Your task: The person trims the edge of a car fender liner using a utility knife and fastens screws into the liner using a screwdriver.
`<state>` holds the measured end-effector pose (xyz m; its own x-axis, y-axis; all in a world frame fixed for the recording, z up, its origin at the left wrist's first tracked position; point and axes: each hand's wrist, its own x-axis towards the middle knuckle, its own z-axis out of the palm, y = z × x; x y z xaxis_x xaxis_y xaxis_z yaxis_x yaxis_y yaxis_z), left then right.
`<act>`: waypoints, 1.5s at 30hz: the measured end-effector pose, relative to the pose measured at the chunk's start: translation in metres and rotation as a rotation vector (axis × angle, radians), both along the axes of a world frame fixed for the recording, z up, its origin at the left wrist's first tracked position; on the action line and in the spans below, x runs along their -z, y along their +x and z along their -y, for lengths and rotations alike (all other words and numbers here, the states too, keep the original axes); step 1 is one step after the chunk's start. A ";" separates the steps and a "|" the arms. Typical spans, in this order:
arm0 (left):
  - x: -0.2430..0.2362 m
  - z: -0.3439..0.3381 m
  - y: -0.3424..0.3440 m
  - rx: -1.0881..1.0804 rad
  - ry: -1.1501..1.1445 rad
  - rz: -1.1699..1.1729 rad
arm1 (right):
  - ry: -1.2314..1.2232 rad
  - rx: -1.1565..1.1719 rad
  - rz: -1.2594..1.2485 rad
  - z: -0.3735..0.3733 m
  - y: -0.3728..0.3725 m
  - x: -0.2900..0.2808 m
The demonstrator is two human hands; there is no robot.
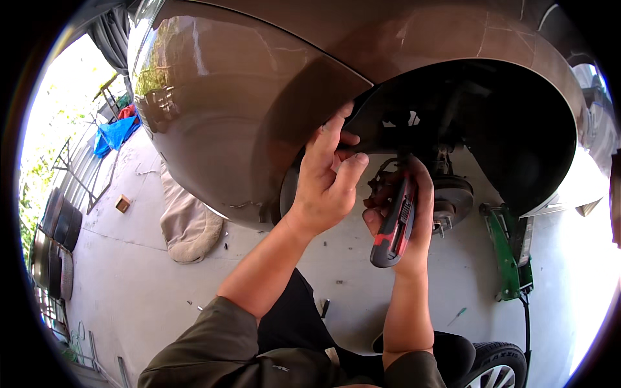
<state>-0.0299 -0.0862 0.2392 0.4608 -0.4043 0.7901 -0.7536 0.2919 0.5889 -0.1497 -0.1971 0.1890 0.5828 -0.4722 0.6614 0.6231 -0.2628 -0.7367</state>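
My right hand point(419, 207) is wrapped around a red and black utility knife point(396, 223) in front of the open wheel well. Its far end points into the wheel well, and I cannot make out a blade. My left hand point(328, 174) is raised at the bumper's wheel-arch edge, fingers stretched upward and thumb apart, holding nothing. Its fingertips are at or against the edge of the brown bumper point(226, 97), close to the seam with the fender point(440, 32). Behind my right hand, the brake disc point(454, 197) and hub show with no wheel on them.
A green floor jack point(501, 242) stands at the right under the car. A wheel with its tire point(498, 362) lies at the lower right. A beige cushion point(187, 220), a black-handled tool point(325, 308) and a green screwdriver point(458, 315) lie on the floor. Several tires point(58, 220) stand far left.
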 end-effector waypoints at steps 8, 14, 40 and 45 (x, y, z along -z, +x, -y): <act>-0.010 0.024 -0.020 -0.016 -0.234 -0.345 | -0.040 0.157 -0.015 -0.002 -0.011 -0.011; -0.020 0.051 -0.023 -0.209 -0.345 -0.396 | -0.169 0.331 -0.018 -0.002 -0.012 -0.015; 0.011 0.044 0.008 -0.213 -0.326 0.069 | -0.151 -0.138 0.197 0.015 0.000 -0.007; 0.010 0.038 0.004 -0.217 -0.314 0.005 | -0.110 -0.096 0.106 0.013 -0.005 -0.006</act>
